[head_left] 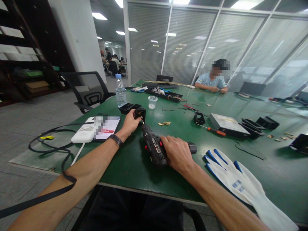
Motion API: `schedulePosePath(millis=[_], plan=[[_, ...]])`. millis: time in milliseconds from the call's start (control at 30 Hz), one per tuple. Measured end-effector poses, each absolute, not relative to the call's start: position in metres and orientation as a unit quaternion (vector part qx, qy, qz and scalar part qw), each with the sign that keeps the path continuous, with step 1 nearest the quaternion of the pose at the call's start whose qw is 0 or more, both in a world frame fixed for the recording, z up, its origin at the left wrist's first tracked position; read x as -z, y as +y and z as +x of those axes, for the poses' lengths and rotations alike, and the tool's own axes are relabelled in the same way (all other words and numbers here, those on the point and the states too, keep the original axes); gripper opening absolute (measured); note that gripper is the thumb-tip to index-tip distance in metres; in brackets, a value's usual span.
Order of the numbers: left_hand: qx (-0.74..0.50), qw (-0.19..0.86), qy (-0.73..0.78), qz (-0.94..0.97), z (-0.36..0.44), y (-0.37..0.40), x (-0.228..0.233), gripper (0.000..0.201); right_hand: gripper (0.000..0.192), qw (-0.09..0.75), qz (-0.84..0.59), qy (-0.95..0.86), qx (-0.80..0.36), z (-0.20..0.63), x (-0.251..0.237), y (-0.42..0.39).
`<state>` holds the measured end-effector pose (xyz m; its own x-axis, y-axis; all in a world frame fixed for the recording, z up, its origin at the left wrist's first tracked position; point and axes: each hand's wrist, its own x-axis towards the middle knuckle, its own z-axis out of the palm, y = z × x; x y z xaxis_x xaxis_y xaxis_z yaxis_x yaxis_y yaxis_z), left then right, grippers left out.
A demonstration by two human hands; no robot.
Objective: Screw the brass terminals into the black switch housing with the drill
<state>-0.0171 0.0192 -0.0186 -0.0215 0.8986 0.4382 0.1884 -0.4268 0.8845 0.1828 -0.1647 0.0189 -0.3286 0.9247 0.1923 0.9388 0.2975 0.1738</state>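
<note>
My right hand (pixel 177 150) is wrapped round the grip of a black cordless drill (pixel 154 148), which lies over on its side above the green table. The drill's bit points away from me, up to a small black plastic box (pixel 140 113). That box is held in my left hand (pixel 131 122), with fingers closed at its left side and lower edge. Brass-coloured bits show inside it; whether the bit tip touches a screw is too small to tell. A little pile of brass-coloured pieces (pixel 165 123) lies right of the box.
Left of my arm are a white power bank (pixel 83 131) and a phone (pixel 107 128). A water bottle (pixel 120 91) and plastic cup (pixel 152 102) stand beyond. Rightward lie a screwdriver (pixel 216 131), a metal case (pixel 228 125) and white-blue gloves (pixel 237 179). A person (pixel 211 81) sits across.
</note>
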Motion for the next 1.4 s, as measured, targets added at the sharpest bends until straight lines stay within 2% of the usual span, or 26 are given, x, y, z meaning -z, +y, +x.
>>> schedulePosePath(millis=[367, 1400], plan=[[-0.58, 0.365, 0.405, 0.605, -0.0172, 0.022, 0.023, 0.044, 0.032, 0.033, -0.577, -0.806, 0.128, 0.1821, -0.0195, -0.1657], [-0.578, 0.347, 0.403, 0.619, -0.0183, 0.0228, 0.0215, 0.042, 0.035, 0.035, -0.577, -0.805, 0.132, 0.1829, -0.0175, -0.1656]])
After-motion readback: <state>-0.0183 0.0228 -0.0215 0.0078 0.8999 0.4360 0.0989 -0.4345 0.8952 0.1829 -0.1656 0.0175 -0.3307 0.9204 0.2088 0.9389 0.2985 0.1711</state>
